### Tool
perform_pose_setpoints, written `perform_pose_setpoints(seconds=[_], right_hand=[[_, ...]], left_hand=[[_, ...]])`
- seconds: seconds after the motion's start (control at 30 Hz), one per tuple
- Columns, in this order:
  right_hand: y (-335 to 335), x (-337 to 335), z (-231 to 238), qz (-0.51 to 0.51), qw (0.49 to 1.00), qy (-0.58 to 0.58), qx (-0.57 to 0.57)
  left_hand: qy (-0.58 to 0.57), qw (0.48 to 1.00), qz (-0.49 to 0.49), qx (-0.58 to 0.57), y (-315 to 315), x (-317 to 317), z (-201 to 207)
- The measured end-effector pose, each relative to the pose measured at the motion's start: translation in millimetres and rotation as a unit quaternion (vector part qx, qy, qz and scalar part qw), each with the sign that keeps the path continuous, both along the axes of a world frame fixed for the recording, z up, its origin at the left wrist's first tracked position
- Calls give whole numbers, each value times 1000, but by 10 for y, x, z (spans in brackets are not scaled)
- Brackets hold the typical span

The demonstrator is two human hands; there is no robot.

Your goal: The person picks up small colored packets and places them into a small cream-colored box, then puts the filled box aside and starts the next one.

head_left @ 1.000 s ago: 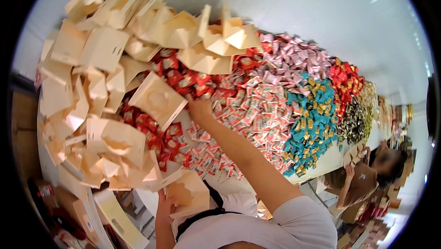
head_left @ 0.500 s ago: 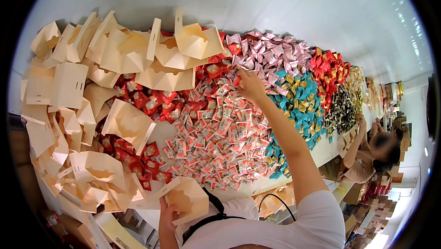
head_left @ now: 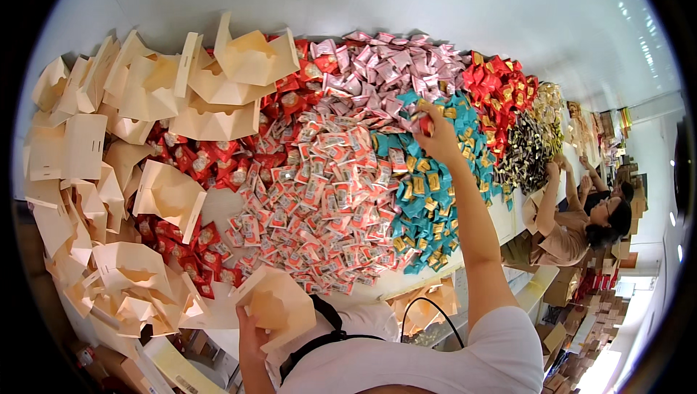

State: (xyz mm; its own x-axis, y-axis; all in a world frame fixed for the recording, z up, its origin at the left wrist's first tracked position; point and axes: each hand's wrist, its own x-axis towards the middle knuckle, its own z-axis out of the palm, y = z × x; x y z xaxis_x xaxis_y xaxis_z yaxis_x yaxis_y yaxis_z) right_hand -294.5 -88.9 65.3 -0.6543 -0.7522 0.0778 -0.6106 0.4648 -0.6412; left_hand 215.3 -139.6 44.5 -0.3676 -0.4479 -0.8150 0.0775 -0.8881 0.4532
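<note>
Here, our right hand point(head_left: 435, 136) pinches a red-wrapped candy point(head_left: 425, 126) just over teal-wrapped candies point(head_left: 428, 183); well left of it, nearer us, our left hand point(head_left: 251, 330) grips an open cream box point(head_left: 294, 303).

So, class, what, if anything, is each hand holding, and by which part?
The left hand holds a cream box by its left side; the right hand holds a small red packet, gripped part unclear.

Packing workshop — heaped packets point(head_left: 312, 205), stacked cartons point(head_left: 592, 332)
</note>
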Motion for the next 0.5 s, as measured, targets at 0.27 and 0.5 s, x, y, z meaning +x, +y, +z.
perform_pose_setpoints(seconds=[0.27, 0.5], right_hand=[[357, -117, -736, 107, 965, 118, 207], [377, -383, -689, 36, 993, -19, 108]], left_hand=[[-20, 992, -81, -90, 242, -155, -109], [52, 996, 16, -77, 320, -535, 149]])
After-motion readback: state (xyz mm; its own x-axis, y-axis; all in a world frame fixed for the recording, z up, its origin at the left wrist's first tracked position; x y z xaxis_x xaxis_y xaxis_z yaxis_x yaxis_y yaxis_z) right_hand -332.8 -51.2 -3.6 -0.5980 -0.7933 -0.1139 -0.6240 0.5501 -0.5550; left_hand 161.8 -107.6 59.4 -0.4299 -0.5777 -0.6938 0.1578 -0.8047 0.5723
